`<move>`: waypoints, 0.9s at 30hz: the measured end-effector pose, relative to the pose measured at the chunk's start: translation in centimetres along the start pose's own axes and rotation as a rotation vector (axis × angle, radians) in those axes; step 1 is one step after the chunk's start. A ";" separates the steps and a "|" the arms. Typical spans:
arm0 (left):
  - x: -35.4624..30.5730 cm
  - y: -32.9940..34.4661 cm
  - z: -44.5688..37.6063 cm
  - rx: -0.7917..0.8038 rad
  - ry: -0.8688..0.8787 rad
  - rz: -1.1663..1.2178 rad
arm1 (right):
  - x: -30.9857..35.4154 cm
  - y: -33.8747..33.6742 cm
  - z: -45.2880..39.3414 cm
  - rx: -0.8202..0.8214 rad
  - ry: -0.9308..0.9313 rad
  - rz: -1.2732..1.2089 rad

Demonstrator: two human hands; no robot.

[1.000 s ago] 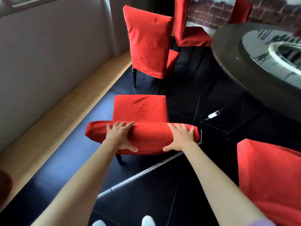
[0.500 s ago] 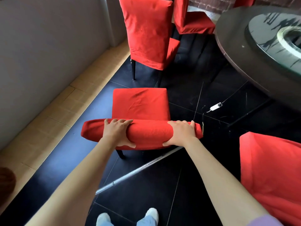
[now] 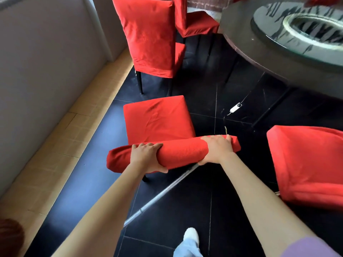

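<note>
Since left grip [image 3: 146,158] and right grip [image 3: 217,149] are both clamped over the red chair [image 3: 157,119] backrest top, its long axis runs 8-to-2 o'clock. Chair's on the floor dead ahead, seat jutting toward 12. Right grip sits farther out, nearer the round table [image 3: 239,30] at 1.

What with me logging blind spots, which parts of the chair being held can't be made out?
Head view:
The held chair: legs mostly hidden under its seat and backrest.
The left hand and right hand: palms hidden against the backrest they grip.
The chair at right: cut off by the frame edge.
The white device: too small to identify.
</note>
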State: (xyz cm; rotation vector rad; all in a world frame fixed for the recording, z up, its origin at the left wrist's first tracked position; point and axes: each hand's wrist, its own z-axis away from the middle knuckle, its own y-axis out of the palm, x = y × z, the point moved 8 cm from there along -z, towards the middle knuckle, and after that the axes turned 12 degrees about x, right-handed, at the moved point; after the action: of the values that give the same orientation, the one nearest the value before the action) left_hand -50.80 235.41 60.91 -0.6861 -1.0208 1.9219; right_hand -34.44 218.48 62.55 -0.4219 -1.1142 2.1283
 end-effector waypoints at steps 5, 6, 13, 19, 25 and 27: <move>0.1 2.4 2.5 -0.006 0.052 -0.039 | 1.0 2.3 3.3 -0.031 0.052 -0.025; 0.5 2.6 2.9 -0.012 0.060 -0.047 | 1.5 2.6 3.8 -0.037 0.061 -0.024; 5.2 0.8 3.8 -0.027 0.111 -0.093 | 5.8 5.1 6.1 -0.066 0.158 -0.092; 4.7 -0.9 2.3 0.010 0.204 -0.221 | 7.1 7.5 8.6 -0.090 0.303 -0.159; 4.8 -1.4 1.4 0.036 0.234 -0.282 | 7.4 7.3 8.6 -0.044 0.330 -0.187; 4.8 -1.4 1.2 0.044 0.247 -0.290 | 7.5 7.4 8.4 -0.038 0.311 -0.190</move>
State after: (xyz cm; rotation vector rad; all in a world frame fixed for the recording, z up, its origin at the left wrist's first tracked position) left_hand -53.54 239.48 62.33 -0.6895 -0.8684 1.5615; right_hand -47.61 215.85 61.66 -0.6162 -0.9744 1.8062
